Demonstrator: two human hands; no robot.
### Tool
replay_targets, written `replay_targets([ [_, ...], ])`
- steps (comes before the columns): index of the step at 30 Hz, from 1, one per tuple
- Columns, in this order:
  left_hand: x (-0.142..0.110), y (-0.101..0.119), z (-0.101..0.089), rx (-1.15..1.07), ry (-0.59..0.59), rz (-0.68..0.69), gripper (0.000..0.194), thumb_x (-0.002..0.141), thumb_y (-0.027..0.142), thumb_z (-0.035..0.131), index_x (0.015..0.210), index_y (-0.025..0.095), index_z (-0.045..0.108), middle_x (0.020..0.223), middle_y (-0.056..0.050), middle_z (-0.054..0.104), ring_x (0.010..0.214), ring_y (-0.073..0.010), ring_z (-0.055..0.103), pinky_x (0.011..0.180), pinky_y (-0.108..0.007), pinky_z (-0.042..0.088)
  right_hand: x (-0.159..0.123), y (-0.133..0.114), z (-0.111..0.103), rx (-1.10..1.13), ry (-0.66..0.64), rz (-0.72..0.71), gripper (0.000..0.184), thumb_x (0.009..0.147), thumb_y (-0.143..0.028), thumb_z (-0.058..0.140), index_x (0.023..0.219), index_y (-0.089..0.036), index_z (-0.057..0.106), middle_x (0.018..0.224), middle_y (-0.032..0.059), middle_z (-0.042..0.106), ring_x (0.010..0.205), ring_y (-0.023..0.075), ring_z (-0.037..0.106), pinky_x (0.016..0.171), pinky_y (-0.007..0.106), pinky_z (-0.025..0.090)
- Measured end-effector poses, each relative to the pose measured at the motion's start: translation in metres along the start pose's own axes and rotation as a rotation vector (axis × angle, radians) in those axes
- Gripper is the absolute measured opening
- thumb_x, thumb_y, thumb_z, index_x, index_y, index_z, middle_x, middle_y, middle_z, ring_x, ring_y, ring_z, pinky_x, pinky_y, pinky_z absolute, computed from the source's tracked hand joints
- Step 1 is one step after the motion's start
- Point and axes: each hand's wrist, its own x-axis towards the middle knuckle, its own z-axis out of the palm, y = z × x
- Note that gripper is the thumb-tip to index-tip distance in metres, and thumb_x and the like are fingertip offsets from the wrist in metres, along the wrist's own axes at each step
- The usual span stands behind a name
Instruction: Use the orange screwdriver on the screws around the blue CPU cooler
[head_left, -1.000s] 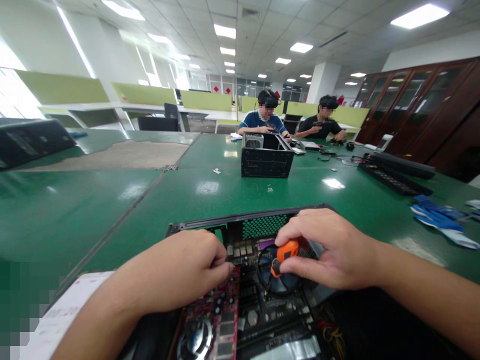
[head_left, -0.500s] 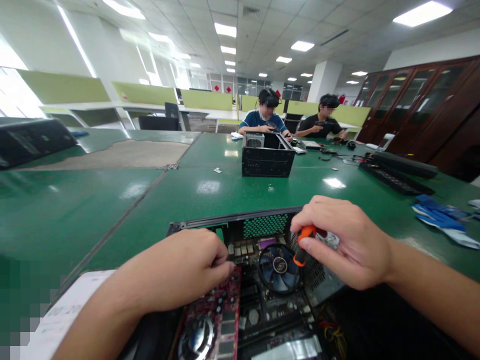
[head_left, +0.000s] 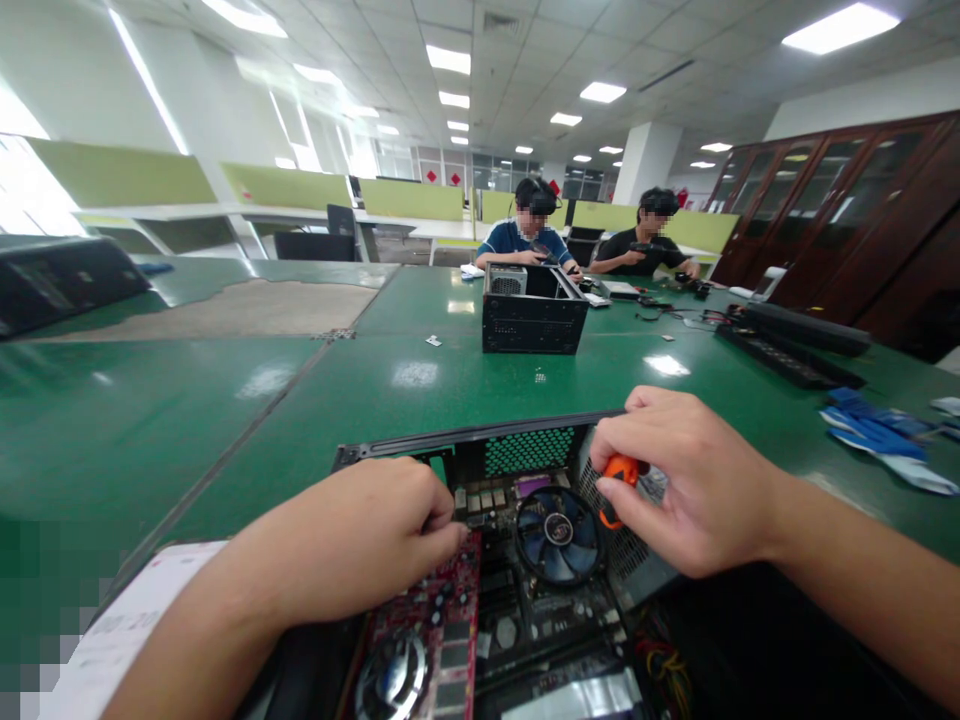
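Note:
An open computer case [head_left: 480, 432] lies right in front of me. My left hand [head_left: 397, 525] is closed at the far end of a red graphics card [head_left: 461, 570], thumb and fingers pinching its edge; the fingertips are partly hidden. Over the right side of the case, my right hand [head_left: 690, 480] grips a screwdriver [head_left: 620, 472] by its orange and black handle. Its shaft is not visible. A round CPU cooler fan [head_left: 559, 530] sits between the two hands, on the motherboard.
Another open case [head_left: 534, 325] stands farther back on the green table [head_left: 360, 390]. Two people [head_left: 529, 235] sit behind it. Blue and white gloves [head_left: 889, 435] and black panels [head_left: 787, 345] lie at the right. A dark case [head_left: 67, 285] is far left.
My right hand has shifted slightly right with the screwdriver, away from the fan, and less of the handle's lower part shows. My left hand stays on the graphics card.

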Motion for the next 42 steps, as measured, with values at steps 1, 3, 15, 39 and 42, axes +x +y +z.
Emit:
replay_targets([
  [1,0.000,0.000,0.000,-0.004,0.001,0.003,0.049,0.109,0.031,0.069,0.061,0.029,0.057,0.063,0.000,0.071,0.059,-0.0209,0.061,0.065,-0.041,0.036,0.000,0.000,0.000,0.001,0.000,0.001,0.008,0.098,-0.020,0.068,0.094,-0.027,0.065,0.076,-0.0035,0.077,0.063,0.0182,0.059,0.075,0.038,0.044],
  [3,0.000,-0.001,0.000,-0.021,0.002,0.010,0.049,0.108,0.030,0.070,0.061,0.029,0.058,0.063,0.000,0.070,0.059,-0.0209,0.061,0.065,-0.041,0.036,0.000,-0.001,0.000,0.001,0.003,0.003,0.009,0.098,-0.019,0.068,0.094,-0.027,0.065,0.076,-0.0033,0.077,0.063,0.0184,0.058,0.074,0.038,0.044],
  [15,0.000,0.002,-0.001,0.013,-0.019,-0.009,0.048,0.110,0.031,0.065,0.063,0.028,0.062,0.066,-0.001,0.075,0.060,-0.0208,0.065,0.066,-0.040,0.039,0.002,-0.002,0.004,0.125,0.004,-0.108,0.006,0.105,-0.019,0.076,0.108,-0.024,0.074,0.091,0.0005,0.086,0.076,0.0194,0.075,0.077,0.036,0.053],
  [39,-0.001,-0.001,0.001,-0.021,0.022,0.025,0.046,0.108,0.033,0.068,0.062,0.029,0.063,0.062,0.000,0.069,0.057,-0.0211,0.061,0.063,-0.040,0.037,0.004,-0.001,0.015,0.262,0.082,-0.149,0.013,0.118,-0.027,0.086,0.129,-0.024,0.080,0.106,0.0051,0.094,0.088,0.0198,0.086,0.085,0.033,0.065],
  [42,-0.001,-0.001,0.001,-0.026,0.015,0.022,0.047,0.108,0.032,0.068,0.061,0.029,0.062,0.061,0.001,0.069,0.056,-0.0211,0.059,0.063,-0.040,0.036,0.004,-0.001,0.015,0.265,0.067,-0.131,0.013,0.118,-0.029,0.087,0.129,-0.024,0.081,0.106,0.0055,0.095,0.088,0.0201,0.086,0.086,0.034,0.065],
])
